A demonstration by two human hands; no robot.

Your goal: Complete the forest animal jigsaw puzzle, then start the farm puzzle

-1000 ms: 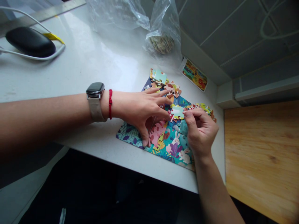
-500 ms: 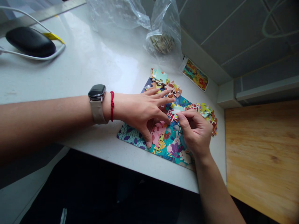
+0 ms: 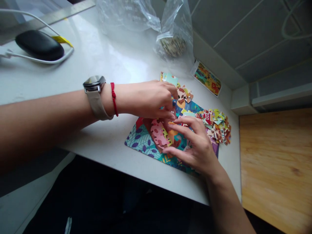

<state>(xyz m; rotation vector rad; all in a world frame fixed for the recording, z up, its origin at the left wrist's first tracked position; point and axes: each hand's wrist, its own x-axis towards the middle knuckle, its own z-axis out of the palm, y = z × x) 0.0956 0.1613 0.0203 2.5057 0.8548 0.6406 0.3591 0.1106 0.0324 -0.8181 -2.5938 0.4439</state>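
A partly built jigsaw puzzle (image 3: 142,141) lies on the white counter, showing purple leaves and a pink spotted animal. My left hand (image 3: 156,100) reaches across it from the left, fingertips curled down among the pieces near the middle. My right hand (image 3: 195,146) rests over the puzzle with its fingers spread, touching pieces beside the pink animal. Whether either hand pinches a piece is hidden. One heap of loose puzzle pieces (image 3: 218,126) lies to the right of my right hand, and a smaller heap (image 3: 184,94) sits just past my left fingertips.
A small printed picture card (image 3: 207,79) leans against the wall edge. Behind it lies a clear plastic bag (image 3: 176,32) with pieces inside. At the far left are a black oval case (image 3: 39,45), a white cable and a metal ruler (image 3: 48,20). A wooden board (image 3: 275,169) lies right.
Both hands have closed in over the middle of the puzzle. My left hand has turned and curled its fingers, and my right hand has spread its fingers. The pale piece held earlier no longer shows in my right hand.
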